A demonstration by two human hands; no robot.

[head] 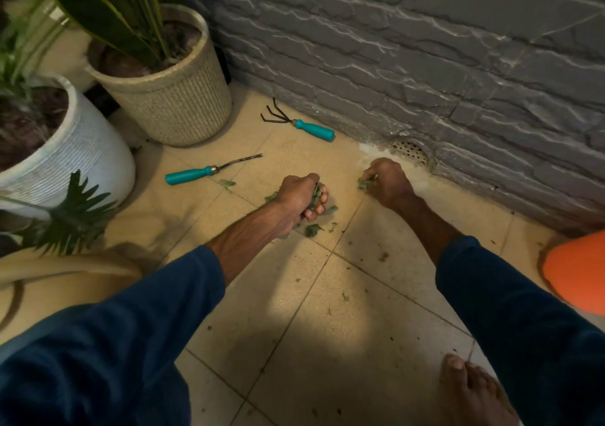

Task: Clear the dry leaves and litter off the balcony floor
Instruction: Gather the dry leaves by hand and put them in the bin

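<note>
Dry green leaf scraps (313, 229) lie scattered on the beige tiled floor (294, 321) near the grey stone wall. My left hand (299, 198) is closed around a bunch of leaves (316, 195), low over the tiles. My right hand (388, 181) pinches a few leaf bits (362, 183) against the floor, close to the wall's base. Smaller crumbs (383, 256) dot the tiles toward me.
A teal-handled hand rake (304, 124) and a teal-handled weeder (203, 173) lie on the floor. Two woven pots, beige (173, 104) and white (82, 150), stand at left. A drain grate (411, 150) sits at the wall. An orange object (579, 271) is at right; a bare foot (474, 393) is below.
</note>
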